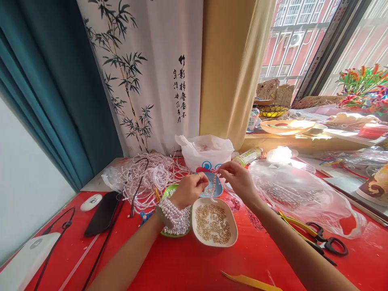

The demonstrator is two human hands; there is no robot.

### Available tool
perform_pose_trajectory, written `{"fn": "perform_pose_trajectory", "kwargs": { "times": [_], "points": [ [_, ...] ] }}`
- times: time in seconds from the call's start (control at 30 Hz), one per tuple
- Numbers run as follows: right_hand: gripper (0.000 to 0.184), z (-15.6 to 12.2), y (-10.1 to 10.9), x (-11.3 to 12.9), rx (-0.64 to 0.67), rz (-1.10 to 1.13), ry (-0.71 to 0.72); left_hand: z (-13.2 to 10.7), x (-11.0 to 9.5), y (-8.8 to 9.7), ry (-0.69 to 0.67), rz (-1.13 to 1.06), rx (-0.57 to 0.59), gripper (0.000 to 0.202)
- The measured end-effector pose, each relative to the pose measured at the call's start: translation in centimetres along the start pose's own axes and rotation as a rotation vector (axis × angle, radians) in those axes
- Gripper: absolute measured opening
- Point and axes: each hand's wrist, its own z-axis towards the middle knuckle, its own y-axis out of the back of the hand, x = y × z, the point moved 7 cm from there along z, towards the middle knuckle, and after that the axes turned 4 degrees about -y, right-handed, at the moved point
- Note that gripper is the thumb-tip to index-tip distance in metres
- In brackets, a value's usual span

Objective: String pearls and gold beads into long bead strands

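My left hand (191, 189), a ring on one finger, has its fingertips pinched together above the dishes; what they hold is too small to make out. My right hand (238, 180) pinches the upper end of a short beaded strand (214, 184), which hangs down between the hands. Behind the strand lies a blue dish (220, 190) with some small beads. A white dish (233, 234) in front holds many gold beads (209, 230). White pearl beads (177, 220) fill a green dish (169, 188) by my left wrist, which partly hides it.
Pearl strands (157, 173) are heaped at the back left, near a black phone (101, 214). A plastic bag (209, 145) stands behind the dishes. Right of my arm lie a clear bag (291, 190), yellow-handled pliers (298, 226) and black scissors (332, 244). Yellow tweezers (248, 281) lie at the front.
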Motion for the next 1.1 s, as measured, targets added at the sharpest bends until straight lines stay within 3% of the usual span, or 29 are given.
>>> {"fn": "perform_pose_trajectory", "kwargs": {
  "times": [0.17, 0.37, 0.5, 0.7, 0.77, 0.93, 1.1],
  "points": [
    [0.023, -0.4, -1.5, 0.2, 0.104, 0.061, 0.001, 0.0, 0.2, 0.4, 0.046, -0.052, -0.074, 0.019],
    [0.013, -1.2, -1.3, 0.1, 0.027, -0.115, 0.088, -0.2, 0.8, -0.5, 0.066, -0.063, -0.070, 0.021],
    [0.016, -1.2, -1.1, 0.3, 0.031, -0.247, 0.166, -0.3, 1.1, -1.5, 0.069, -0.140, -0.034, 0.019],
    [0.011, -0.8, -0.4, -0.1, 0.026, -0.309, 0.159, -0.1, 2.0, -1.0, 0.129, -0.055, -0.031, 0.013],
    [0.009, -0.8, -0.2, -0.1, 0.036, -0.283, 0.139, 0.0, 2.3, -1.2, 0.152, -0.127, -0.019, 0.013],
    [0.006, -1.2, -0.5, -0.1, 0.071, -0.166, 0.078, -0.1, 3.1, -3.0, 0.231, -0.540, 0.006, 0.017],
    [0.008, -1.4, -0.8, -0.7, 0.091, -0.081, 0.026, -0.2, 2.5, -3.3, 0.198, -0.627, 0.009, 0.022]
  ]
}}
